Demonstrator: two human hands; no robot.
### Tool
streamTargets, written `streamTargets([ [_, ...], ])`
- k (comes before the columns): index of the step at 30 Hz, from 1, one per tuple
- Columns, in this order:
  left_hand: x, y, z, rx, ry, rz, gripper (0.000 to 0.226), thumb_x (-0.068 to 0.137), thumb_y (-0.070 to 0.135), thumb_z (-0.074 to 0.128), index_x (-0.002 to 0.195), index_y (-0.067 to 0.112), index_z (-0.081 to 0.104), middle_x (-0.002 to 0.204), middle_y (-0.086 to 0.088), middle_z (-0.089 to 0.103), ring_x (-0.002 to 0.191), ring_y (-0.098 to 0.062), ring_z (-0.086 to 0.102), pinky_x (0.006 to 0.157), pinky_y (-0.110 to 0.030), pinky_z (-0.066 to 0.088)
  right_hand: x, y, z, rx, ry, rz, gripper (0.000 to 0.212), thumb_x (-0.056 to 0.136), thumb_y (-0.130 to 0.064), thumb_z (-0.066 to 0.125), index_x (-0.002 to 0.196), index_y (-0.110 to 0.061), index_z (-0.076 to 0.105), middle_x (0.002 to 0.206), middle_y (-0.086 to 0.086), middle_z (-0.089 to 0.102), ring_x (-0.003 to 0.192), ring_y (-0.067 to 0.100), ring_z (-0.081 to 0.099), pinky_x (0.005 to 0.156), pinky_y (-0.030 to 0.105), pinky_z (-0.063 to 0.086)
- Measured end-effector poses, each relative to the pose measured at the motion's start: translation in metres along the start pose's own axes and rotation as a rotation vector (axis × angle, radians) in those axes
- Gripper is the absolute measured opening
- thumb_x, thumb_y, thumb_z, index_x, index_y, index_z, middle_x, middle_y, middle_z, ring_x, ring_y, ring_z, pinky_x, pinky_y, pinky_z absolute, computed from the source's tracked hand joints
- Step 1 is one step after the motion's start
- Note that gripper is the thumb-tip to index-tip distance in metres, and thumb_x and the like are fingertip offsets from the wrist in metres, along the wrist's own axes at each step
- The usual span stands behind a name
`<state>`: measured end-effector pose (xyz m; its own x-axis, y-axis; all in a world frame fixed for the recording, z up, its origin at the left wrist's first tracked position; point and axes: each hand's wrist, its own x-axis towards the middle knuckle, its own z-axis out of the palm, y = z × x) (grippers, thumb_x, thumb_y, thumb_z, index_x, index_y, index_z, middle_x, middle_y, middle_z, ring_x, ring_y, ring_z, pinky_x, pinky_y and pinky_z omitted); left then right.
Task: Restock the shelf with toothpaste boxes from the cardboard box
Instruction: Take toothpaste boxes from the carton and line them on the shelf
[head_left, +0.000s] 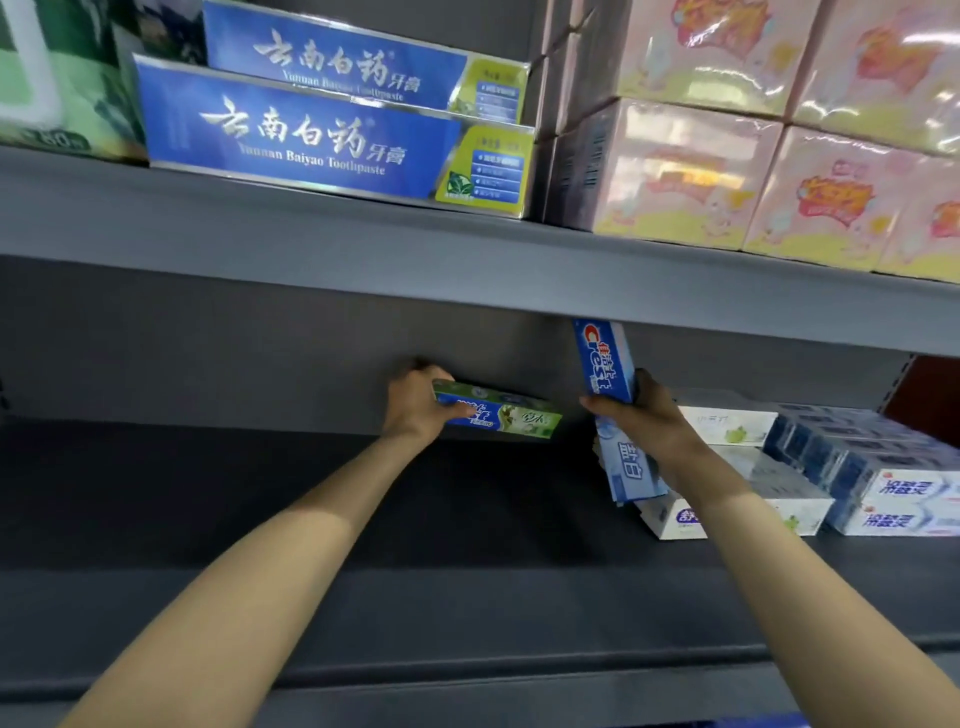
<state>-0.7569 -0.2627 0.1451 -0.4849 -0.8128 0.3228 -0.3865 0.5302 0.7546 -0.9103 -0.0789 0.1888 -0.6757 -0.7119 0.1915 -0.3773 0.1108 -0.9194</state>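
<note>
Both bare arms reach into the lower shelf (322, 509), a dark grey deck that is bare across its left and middle. The left hand (415, 402), at about 12 o'clock from the frame's centre, is closed around the left end of a green-and-blue toothpaste box (506, 413) held lying flat, its free end pointing to 3 o'clock; whether it touches the deck cannot be told. The right hand (649, 415), just toward 3 o'clock of that box, is wrapped around the middle of a blue Crest box (605, 364) held nearly upright, its top end at 12 o'clock reaching the underside of the upper shelf (363, 260) and its lower part running down toward 6 o'clock, where it seems more than one box thick. At 3 o'clock of the right hand lie stacked white toothpaste boxes (732, 421), and further toward 3 o'clock a stack of blue-and-white boxes (883, 483). On the upper shelf, at 11 o'clock, stand two blue Yunnan Baiyao boxes (311, 135), with pink wrapped packs (727, 171) at 1 o'clock
</note>
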Motion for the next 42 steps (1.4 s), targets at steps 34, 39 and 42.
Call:
streamTargets([
  [34, -0.004, -0.019, 0.0, -0.575, -0.105, -0.408, 0.056, 0.097, 0.052, 0.03, 0.128, 0.01, 0.052, 0.128, -0.009, 0.057, 0.108, -0.018, 0.054, 0.095, -0.031, 0.037, 0.056, -0.003, 0.048, -0.92, -0.345, -0.387, 0.06, 0.091, -0.01, 0.055, 0.144, -0.029, 0.034, 0.14, 0.005, 0.039, 0.13, 0.024, 0.038, 0.107, 0.039, 0.035],
  [39, -0.004, -0.018, -0.003, -0.505, -0.124, -0.432, 0.058, 0.093, 0.06, 0.033, 0.12, 0.013, 0.053, 0.117, -0.005, 0.061, 0.108, -0.018, 0.056, 0.107, -0.04, 0.037, 0.057, 0.012, 0.064, -0.946, -0.37, -0.394, 0.058, 0.093, -0.011, 0.053, 0.144, -0.03, 0.034, 0.142, 0.004, 0.038, 0.131, 0.024, 0.038, 0.108, 0.04, 0.034],
  [42, -0.005, -0.017, -0.001, -0.515, -0.117, -0.4, 0.035, 0.097, 0.051, 0.036, 0.101, 0.02, 0.052, 0.097, 0.0, 0.058, 0.091, -0.012, 0.055, 0.095, -0.032, 0.043, 0.063, 0.021, 0.072, -0.977, -0.312, -0.415, 0.055, 0.095, -0.012, 0.049, 0.144, -0.033, 0.034, 0.141, 0.002, 0.038, 0.13, 0.024, 0.039, 0.106, 0.037, 0.033],
])
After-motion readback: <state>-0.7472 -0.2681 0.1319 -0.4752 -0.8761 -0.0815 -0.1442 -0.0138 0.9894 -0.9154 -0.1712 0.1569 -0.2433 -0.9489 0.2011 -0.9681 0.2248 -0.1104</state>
